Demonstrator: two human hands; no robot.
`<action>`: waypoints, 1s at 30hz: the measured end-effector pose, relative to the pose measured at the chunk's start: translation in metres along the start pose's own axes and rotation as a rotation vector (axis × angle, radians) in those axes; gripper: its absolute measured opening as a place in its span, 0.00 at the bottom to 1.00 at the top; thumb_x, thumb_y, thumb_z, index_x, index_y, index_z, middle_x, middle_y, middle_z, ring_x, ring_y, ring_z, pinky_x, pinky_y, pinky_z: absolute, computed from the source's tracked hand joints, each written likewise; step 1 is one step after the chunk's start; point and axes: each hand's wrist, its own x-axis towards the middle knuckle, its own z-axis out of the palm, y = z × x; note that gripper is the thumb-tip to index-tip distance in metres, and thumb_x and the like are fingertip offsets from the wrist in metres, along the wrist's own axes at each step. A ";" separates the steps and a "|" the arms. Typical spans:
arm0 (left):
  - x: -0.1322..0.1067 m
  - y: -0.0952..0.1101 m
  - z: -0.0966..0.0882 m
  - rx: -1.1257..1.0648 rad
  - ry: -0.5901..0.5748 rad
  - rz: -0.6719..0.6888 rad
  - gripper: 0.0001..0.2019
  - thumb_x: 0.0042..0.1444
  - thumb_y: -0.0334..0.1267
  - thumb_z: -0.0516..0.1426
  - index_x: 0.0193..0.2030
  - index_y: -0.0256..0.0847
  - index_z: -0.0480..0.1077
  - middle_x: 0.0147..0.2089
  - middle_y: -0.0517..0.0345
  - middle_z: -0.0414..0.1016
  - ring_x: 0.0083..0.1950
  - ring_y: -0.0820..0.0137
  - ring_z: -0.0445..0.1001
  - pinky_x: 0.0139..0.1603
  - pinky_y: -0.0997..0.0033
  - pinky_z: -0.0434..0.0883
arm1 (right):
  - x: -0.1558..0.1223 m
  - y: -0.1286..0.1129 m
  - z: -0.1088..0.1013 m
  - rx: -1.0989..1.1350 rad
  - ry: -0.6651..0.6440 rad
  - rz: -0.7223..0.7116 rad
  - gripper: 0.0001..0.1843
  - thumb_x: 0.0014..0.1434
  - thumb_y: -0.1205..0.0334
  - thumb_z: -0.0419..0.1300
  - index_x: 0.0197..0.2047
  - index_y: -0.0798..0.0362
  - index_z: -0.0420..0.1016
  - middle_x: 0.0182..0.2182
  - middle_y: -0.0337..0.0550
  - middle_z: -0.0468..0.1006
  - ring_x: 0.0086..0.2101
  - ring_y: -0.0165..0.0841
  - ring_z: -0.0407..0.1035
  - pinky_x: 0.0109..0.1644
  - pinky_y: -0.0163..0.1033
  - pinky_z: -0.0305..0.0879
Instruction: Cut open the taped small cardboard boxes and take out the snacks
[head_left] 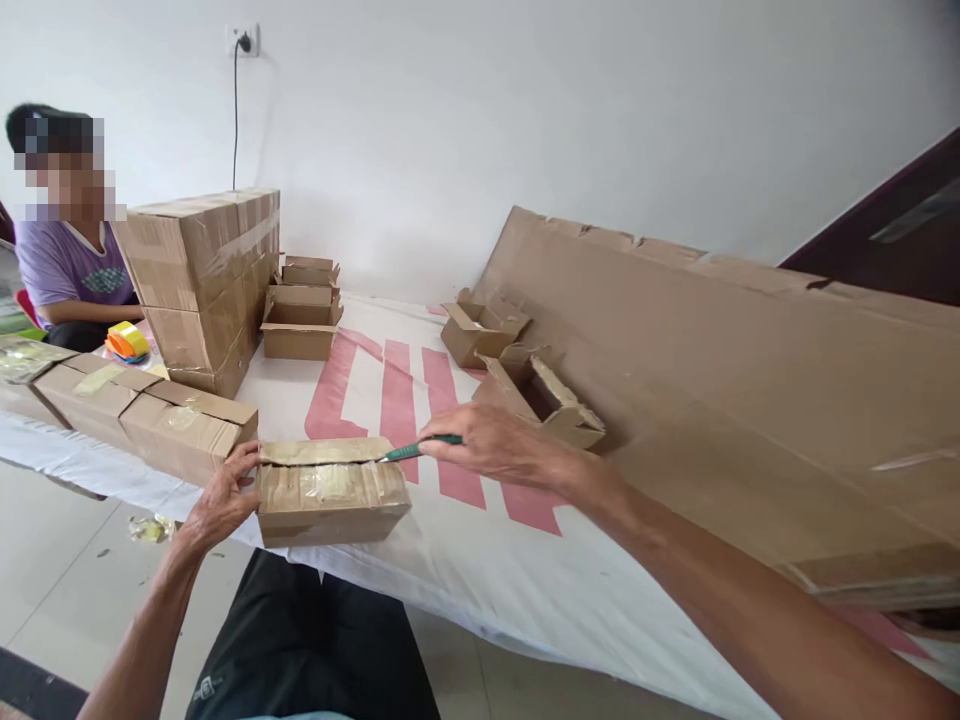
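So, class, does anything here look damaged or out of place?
Crumpled yellowish scraps, perhaps tape, lie on the tiled floor like litter; the large cardboard panel has a ragged top edge, as if torn.

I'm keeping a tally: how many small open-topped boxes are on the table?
4 visible: a front box and a back box beside the stacked cartons, plus a farther box and a nearer box by the large cardboard sheet. The stacked cartons could hide more.

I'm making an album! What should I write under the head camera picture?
Left hand on a cardboard box, right hand holding a green tool at the box's seam.
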 end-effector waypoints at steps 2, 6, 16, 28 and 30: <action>0.000 0.000 0.000 -0.023 0.001 0.011 0.23 0.52 0.38 0.64 0.57 0.46 0.80 0.75 0.46 0.61 0.75 0.49 0.62 0.67 0.54 0.71 | -0.018 0.016 0.001 0.116 0.068 0.063 0.21 0.70 0.46 0.54 0.46 0.47 0.84 0.37 0.42 0.84 0.35 0.38 0.74 0.40 0.42 0.64; 0.000 0.003 -0.004 -0.016 -0.025 0.079 0.23 0.56 0.46 0.67 0.59 0.49 0.80 0.78 0.47 0.57 0.79 0.46 0.54 0.71 0.51 0.68 | -0.055 0.053 0.065 0.215 0.210 0.282 0.24 0.69 0.44 0.51 0.51 0.51 0.80 0.37 0.46 0.82 0.35 0.41 0.74 0.38 0.44 0.68; 0.005 0.018 -0.016 0.209 -0.241 0.086 0.69 0.37 0.59 0.77 0.82 0.52 0.45 0.82 0.41 0.44 0.81 0.37 0.46 0.76 0.36 0.56 | -0.094 0.087 0.190 0.118 0.351 0.378 0.18 0.68 0.50 0.53 0.48 0.51 0.78 0.43 0.54 0.79 0.47 0.49 0.72 0.55 0.55 0.69; 0.020 0.035 0.010 0.372 -0.290 0.099 0.62 0.43 0.33 0.73 0.81 0.51 0.44 0.74 0.46 0.55 0.76 0.47 0.57 0.77 0.43 0.58 | -0.033 -0.019 0.113 0.214 0.546 -0.141 0.13 0.70 0.59 0.59 0.54 0.49 0.79 0.51 0.51 0.81 0.55 0.45 0.73 0.60 0.53 0.72; 0.021 0.036 0.015 0.372 -0.306 0.120 0.62 0.43 0.33 0.73 0.81 0.52 0.43 0.74 0.46 0.54 0.76 0.47 0.57 0.77 0.43 0.57 | -0.022 -0.030 0.106 0.102 0.404 -0.268 0.09 0.70 0.62 0.60 0.48 0.50 0.82 0.47 0.49 0.84 0.54 0.44 0.73 0.62 0.53 0.70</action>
